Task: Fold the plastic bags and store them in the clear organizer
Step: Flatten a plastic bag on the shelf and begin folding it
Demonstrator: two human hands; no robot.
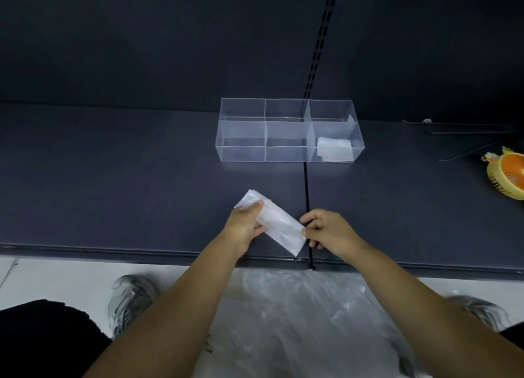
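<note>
A plastic bag folded into a long narrow strip (279, 227) lies slanted on the dark shelf (113, 179). My left hand (246, 225) grips its upper left part, thumb on top. My right hand (326, 229) pinches its lower right end. The clear organizer (289, 131), split into several compartments, stands farther back on the shelf. One folded bag (334, 149) lies in its front right compartment; the other compartments look empty. A pile of loose clear plastic bags (297, 321) lies on the floor below the shelf edge, between my feet.
A yellow and orange hand fan (507, 176) lies at the shelf's right edge. A black upright slot (307, 207) divides the shelf down the middle, next to my right hand. Thin metal rods (467, 142) lie at the back right. My shoes (130, 301) stand on the white floor.
</note>
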